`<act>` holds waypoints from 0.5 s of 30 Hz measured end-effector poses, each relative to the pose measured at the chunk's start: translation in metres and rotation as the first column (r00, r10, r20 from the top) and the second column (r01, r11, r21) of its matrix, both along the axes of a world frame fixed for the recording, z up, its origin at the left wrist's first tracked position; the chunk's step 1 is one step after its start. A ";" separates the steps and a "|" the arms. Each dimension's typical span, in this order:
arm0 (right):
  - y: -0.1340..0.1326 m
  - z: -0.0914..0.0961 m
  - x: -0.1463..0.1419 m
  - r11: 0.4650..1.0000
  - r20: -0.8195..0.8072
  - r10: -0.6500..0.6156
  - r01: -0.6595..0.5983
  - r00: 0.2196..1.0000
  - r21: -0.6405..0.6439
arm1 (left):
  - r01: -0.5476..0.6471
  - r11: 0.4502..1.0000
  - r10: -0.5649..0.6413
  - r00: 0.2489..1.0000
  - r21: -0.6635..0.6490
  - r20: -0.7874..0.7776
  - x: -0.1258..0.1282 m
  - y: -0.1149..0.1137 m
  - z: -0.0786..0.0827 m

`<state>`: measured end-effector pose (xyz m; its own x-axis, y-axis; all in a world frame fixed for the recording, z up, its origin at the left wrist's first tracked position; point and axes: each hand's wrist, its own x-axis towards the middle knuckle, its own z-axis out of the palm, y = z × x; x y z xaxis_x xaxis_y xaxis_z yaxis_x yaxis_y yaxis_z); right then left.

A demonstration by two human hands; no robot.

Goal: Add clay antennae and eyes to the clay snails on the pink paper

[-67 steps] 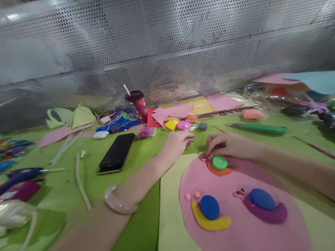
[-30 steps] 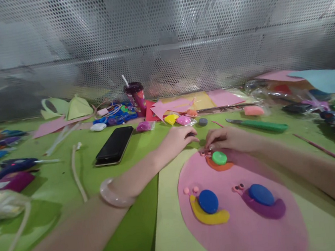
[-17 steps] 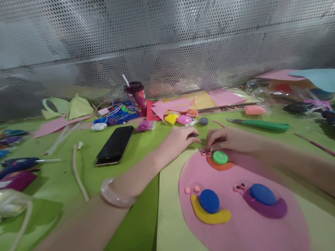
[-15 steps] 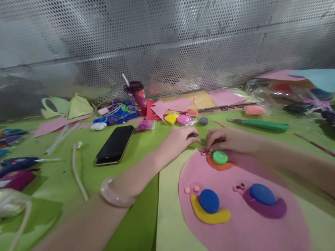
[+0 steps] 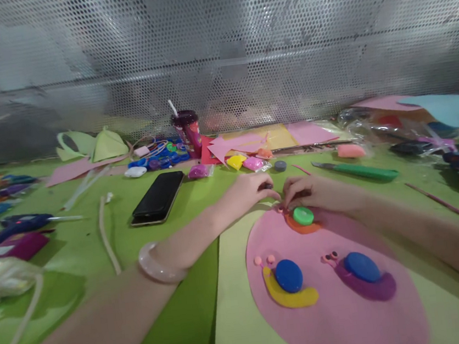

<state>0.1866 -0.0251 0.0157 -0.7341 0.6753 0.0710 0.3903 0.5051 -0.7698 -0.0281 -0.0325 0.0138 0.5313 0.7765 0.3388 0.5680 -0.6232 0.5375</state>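
Observation:
A pink paper oval carries three clay snails. At its top, my right hand pinches beside the pink eyes of the orange snail, whose shell is a green cap; what its fingertips hold is hidden. My left hand is closed around a small dark lump, just left of the right fingertips. Below are a yellow snail and a purple snail, each with a blue cap. Dark dots mark the purple snail's eyes; the yellow snail's eyes are plain pink.
Left of my forearm lie a phone, a white cable and a glue gun. A cup with a straw stands behind. Clay packets, a grey clay disc and a green craft knife lie beyond my hands.
The right fingertips have shifted slightly left and down at the orange snail's eyes. My left hand stays nearly in place, still closed on the dark lump. The whole view has shifted a little.

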 end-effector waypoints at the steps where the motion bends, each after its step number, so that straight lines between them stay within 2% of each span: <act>1: 0.000 0.000 0.000 1.000 -0.011 0.001 -0.001 1.000 -0.009 | 0.000 1.000 0.000 1.000 0.001 -0.003 0.000 0.000 0.000; 4: 0.000 0.003 0.001 0.999 -0.026 0.032 -0.033 0.999 -0.019 | 0.002 1.000 -0.002 1.000 0.008 -0.007 0.000 0.000 0.000; 11: 0.000 0.005 -0.004 0.998 0.047 0.056 -0.056 0.997 0.014 | 0.009 1.000 -0.009 1.000 0.007 0.000 0.000 0.002 0.000; 15: 0.002 0.004 -0.001 0.998 0.007 0.065 -0.065 0.998 -0.016 | 0.001 1.000 -0.001 1.000 0.007 0.002 0.000 0.001 0.000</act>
